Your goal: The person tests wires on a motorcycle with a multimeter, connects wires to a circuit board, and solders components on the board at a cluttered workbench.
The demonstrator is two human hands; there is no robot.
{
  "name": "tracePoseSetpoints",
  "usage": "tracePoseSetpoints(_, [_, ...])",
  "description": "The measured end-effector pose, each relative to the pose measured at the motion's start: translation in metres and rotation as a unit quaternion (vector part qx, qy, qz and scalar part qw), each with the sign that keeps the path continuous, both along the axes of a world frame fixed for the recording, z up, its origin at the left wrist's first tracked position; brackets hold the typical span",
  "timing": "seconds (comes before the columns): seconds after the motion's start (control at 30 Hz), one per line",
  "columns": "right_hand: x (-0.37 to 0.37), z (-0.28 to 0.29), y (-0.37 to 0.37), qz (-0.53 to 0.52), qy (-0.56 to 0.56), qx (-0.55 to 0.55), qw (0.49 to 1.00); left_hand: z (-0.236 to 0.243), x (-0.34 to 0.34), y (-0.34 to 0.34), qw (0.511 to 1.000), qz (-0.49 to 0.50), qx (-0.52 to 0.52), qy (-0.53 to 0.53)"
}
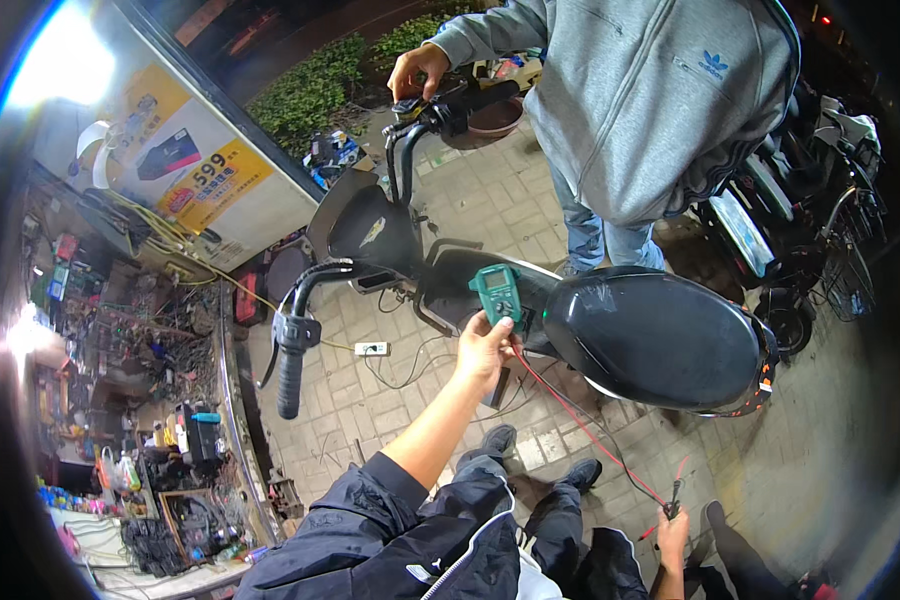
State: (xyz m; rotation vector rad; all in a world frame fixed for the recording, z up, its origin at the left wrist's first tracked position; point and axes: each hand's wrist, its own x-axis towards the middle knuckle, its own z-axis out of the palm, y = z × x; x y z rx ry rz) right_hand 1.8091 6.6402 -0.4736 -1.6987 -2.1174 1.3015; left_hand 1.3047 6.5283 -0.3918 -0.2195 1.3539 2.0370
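My left hand (483, 352) is closed round the lower end of a green multimeter (498, 291), held over the scooter's footboard just ahead of its black seat (652, 338). Red and black test leads (592, 432) run from the meter down to the lower right. There my right hand (673, 532) grips the test probes (674, 497), whose thin tips point in different directions. Both hands are apart from the electric scooter's handlebar (289, 365).
A person in a grey jacket (650, 110) stands across the scooter, one hand (419, 73) on the far handlebar. A white power strip (372, 349) with cables lies on the paving. Cluttered tool shelves (160, 370) line the left; another two-wheeler (820, 230) stands right.
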Motion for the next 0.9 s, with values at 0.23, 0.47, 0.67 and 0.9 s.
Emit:
tracePoseSetpoints(0.23, [0.018, -0.011, 0.082, 0.072, -0.069, -0.021, 0.995, -0.019, 0.007, -0.001, 0.997, 0.016, -0.067, 0.021])
tracePoseSetpoints(0.47, [-0.004, -0.066, 0.101, 0.108, -0.148, -0.124, 0.975, -0.137, 0.056, -0.068, 0.942, -0.269, -0.160, -0.118])
tracePoseSetpoints(0.67, [-0.025, -0.228, 0.099, -0.078, 0.042, -0.168, 0.982, -0.314, 0.126, -0.054, 0.854, -0.406, -0.231, -0.227])
tracePoseSetpoints(0.9, [-0.071, -0.387, 0.147, -0.068, 0.077, -0.331, 0.938, -0.587, 0.139, -0.034, 0.841, -0.467, -0.058, -0.268])
